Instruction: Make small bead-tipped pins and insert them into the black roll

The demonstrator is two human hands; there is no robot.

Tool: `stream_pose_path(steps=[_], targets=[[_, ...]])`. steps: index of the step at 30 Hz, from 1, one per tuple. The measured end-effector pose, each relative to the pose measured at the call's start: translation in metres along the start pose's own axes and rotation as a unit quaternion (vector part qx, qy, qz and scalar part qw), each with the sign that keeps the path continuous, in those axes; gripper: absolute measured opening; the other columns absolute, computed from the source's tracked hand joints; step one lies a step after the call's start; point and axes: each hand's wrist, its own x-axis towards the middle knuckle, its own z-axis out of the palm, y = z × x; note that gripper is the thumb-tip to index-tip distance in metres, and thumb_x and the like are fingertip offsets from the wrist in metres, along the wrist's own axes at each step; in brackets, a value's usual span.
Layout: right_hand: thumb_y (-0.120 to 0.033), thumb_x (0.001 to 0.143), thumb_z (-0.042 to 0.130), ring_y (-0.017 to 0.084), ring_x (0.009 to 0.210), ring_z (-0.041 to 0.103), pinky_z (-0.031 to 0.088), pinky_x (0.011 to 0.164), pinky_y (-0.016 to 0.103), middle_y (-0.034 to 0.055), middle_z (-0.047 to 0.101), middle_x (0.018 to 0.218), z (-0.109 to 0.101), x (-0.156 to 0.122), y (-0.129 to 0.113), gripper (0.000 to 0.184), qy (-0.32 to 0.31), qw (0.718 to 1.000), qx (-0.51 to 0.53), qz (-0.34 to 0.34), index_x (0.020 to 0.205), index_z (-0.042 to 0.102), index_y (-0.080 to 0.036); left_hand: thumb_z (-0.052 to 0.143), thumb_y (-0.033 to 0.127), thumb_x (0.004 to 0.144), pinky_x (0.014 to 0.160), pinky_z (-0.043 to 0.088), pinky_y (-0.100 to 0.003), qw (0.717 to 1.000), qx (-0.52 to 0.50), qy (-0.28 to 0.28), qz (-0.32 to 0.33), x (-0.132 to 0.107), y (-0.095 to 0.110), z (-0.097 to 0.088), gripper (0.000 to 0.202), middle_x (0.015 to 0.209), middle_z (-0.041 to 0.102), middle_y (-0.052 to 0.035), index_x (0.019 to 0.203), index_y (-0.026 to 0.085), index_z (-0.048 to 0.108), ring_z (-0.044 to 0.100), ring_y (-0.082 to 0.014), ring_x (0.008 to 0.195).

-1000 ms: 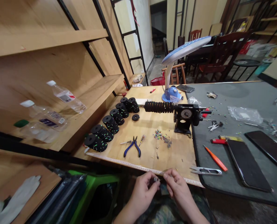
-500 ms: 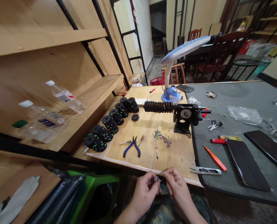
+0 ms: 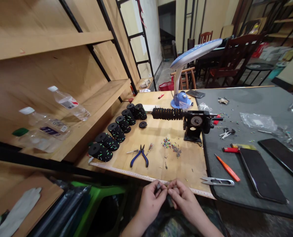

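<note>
At the table's front edge my left hand (image 3: 153, 199) is closed in a pinch, with a small greyish piece showing between its fingers, too small to name. My right hand (image 3: 181, 197) pinches right beside it, fingertips meeting the left ones; what it grips is hidden. Beyond them lie a pile of colourful beads (image 3: 168, 143) and small metal bits (image 3: 177, 151). Blue-handled pliers (image 3: 140, 157) rest with their jaws apart to the left. Behind stands a black winding machine (image 3: 197, 122), its shaft carrying a row of black discs (image 3: 167, 114).
Stacks of black foam spools (image 3: 116, 131) line the table's left side. A blue lamp (image 3: 182, 98) stands at the back. On the grey mat to the right lie thread snips (image 3: 218, 181), an orange-handled tool (image 3: 227, 168) and phones (image 3: 262, 174). Bottles (image 3: 72, 103) occupy the left shelf.
My hands have come together: the right hand moved left and slightly down, so the fingertips, apart before, now meet. The things on the table have stayed put.
</note>
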Motion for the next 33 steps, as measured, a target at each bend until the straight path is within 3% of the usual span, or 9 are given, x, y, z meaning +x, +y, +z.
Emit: stream_pose_path(steps=[3, 6, 9, 12, 15, 18, 26, 33], targets=[[-0.039, 0.083, 0.057, 0.010, 0.044, 0.040, 0.030, 0.047, 0.021, -0.0085, 0.044, 0.047, -0.002, -0.003, -0.010, 0.022, -0.022, 0.993, -0.112, -0.012, 0.073, 0.054, -0.020, 0.066, 0.024, 0.071, 0.057, 0.041, -0.020, 0.999, 0.044, -0.008, -0.006, -0.002, 0.005, -0.009, 0.014, 0.062, 0.055, 0.0010, 0.064, 0.016, 0.058, 0.051, -0.0130, 0.060], [-0.026, 0.084, 0.054, 0.012, 0.052, 0.045, 0.032, 0.051, 0.023, -0.0054, 0.049, 0.052, -0.002, -0.005, -0.023, 0.019, -0.023, 0.971, -0.224, -0.074, 0.066, 0.056, -0.020, 0.067, 0.025, 0.071, 0.058, 0.039, -0.021, 0.998, 0.035, -0.046, -0.034, -0.005, 0.014, -0.022, 0.013, 0.062, 0.054, 0.0008, 0.066, 0.014, 0.061, 0.048, -0.0126, 0.061], [-0.024, 0.088, 0.051, 0.014, 0.060, 0.052, 0.036, 0.058, 0.024, -0.0022, 0.057, 0.062, -0.001, -0.005, -0.034, 0.020, -0.050, 0.939, -0.306, -0.149, 0.069, 0.058, -0.021, 0.068, 0.028, 0.071, 0.057, 0.035, -0.020, 0.996, -0.025, -0.061, -0.056, -0.007, 0.023, -0.038, 0.017, 0.061, 0.049, 0.0022, 0.067, 0.013, 0.061, 0.042, -0.0107, 0.059], [-0.026, 0.092, 0.048, 0.017, 0.068, 0.055, 0.037, 0.061, 0.026, 0.0017, 0.061, 0.069, -0.003, 0.001, -0.037, 0.020, -0.060, 0.890, -0.376, -0.253, 0.076, 0.060, -0.021, 0.072, 0.031, 0.070, 0.050, 0.025, -0.019, 0.990, -0.105, -0.064, -0.067, -0.009, 0.027, -0.049, 0.022, 0.056, 0.041, 0.0051, 0.066, 0.013, 0.060, 0.031, -0.0075, 0.053], [-0.025, 0.094, 0.046, 0.019, 0.073, 0.053, 0.038, 0.064, 0.028, 0.0040, 0.060, 0.074, -0.010, 0.013, -0.034, 0.018, -0.043, 0.844, -0.418, -0.333, 0.082, 0.059, -0.021, 0.077, 0.035, 0.066, 0.045, 0.016, -0.020, 0.977, -0.191, -0.059, -0.077, -0.010, 0.031, -0.053, 0.029, 0.054, 0.036, 0.0069, 0.064, 0.013, 0.058, 0.022, -0.0051, 0.048], [-0.022, 0.094, 0.045, 0.020, 0.077, 0.051, 0.040, 0.067, 0.030, 0.0052, 0.060, 0.076, -0.019, 0.030, -0.031, 0.018, -0.014, 0.818, -0.432, -0.379, 0.083, 0.059, -0.021, 0.080, 0.035, 0.064, 0.044, 0.012, -0.021, 0.959, -0.269, -0.048, -0.077, -0.011, 0.036, -0.058, 0.031, 0.054, 0.034, 0.0079, 0.064, 0.014, 0.058, 0.018, -0.0036, 0.045], [-0.014, 0.091, 0.043, 0.021, 0.078, 0.051, 0.043, 0.067, 0.031, 0.0067, 0.063, 0.074, -0.031, 0.061, -0.029, 0.022, 0.046, 0.775, -0.490, -0.396, 0.083, 0.064, -0.019, 0.083, 0.034, 0.061, 0.044, 0.013, -0.021, 0.938, -0.343, -0.018, -0.053, -0.019, 0.049, -0.081, 0.029, 0.051, 0.030, 0.0092, 0.067, 0.015, 0.062, 0.016, -0.0024, 0.043], [-0.015, 0.088, 0.050, 0.022, 0.083, 0.056, 0.049, 0.068, 0.031, 0.0077, 0.069, 0.084, -0.032, 0.063, -0.029, 0.020, 0.065, 0.768, -0.533, -0.350, 0.083, 0.068, -0.022, 0.082, 0.041, 0.062, 0.046, 0.017, -0.020, 0.963, -0.266, 0.014, -0.048, -0.023, 0.061, -0.081, 0.035, 0.054, 0.034, 0.0081, 0.066, 0.014, 0.059, 0.021, -0.0043, 0.047]])
